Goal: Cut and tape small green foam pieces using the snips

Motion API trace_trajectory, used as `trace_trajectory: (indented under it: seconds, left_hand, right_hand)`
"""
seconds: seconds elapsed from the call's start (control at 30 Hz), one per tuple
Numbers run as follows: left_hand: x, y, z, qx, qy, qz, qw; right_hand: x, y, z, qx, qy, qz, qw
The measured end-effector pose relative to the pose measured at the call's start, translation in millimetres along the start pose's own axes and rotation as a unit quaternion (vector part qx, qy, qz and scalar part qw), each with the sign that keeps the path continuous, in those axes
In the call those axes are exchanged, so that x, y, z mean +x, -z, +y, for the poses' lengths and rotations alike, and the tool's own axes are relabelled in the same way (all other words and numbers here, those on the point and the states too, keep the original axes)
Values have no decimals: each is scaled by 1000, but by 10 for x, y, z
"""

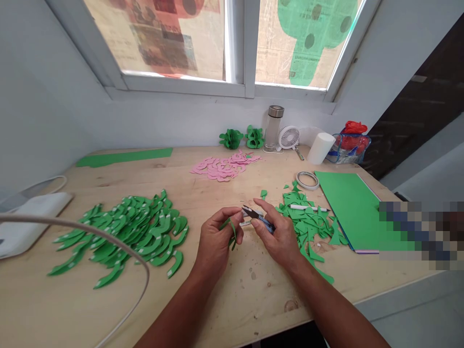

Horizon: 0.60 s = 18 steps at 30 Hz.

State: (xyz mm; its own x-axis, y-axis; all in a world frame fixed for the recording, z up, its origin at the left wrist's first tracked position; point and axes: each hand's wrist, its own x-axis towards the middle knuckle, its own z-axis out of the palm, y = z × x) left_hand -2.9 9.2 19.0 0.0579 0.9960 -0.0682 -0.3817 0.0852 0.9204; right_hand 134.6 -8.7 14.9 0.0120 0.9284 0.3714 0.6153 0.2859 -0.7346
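Observation:
Above the middle of the table, my left hand is closed on a curved green paper piece, mostly hidden by the fingers. My right hand grips a pair of small thread snips with a bluish handle. The dark blades point left and end close to my left fingertips; whether they touch the paper I cannot tell. Behind the blades shows a small white printed item, partly covered. To the left lies a heap of curved green paper pieces with small whitish patches. Green paper scraps lie beside my right hand.
Pink paper pieces, two green paper ornaments, a glass bottle, a white fan and a paper roll stand or lie behind. Green sheets and a tape roll are right. A cable crosses the left foreground.

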Motion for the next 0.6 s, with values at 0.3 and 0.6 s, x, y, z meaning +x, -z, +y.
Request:
trace_trajectory:
  seconds: [0.3,0.6]
  left_hand:
    - [6,7,-10,0,-1,0,1000]
    - [7,6,-13,11,-4,0,1000]
  right_hand:
    - [-10,1,0,-6,-8,9,1000]
    - [-19,-9,-6,-31,-4,24,999]
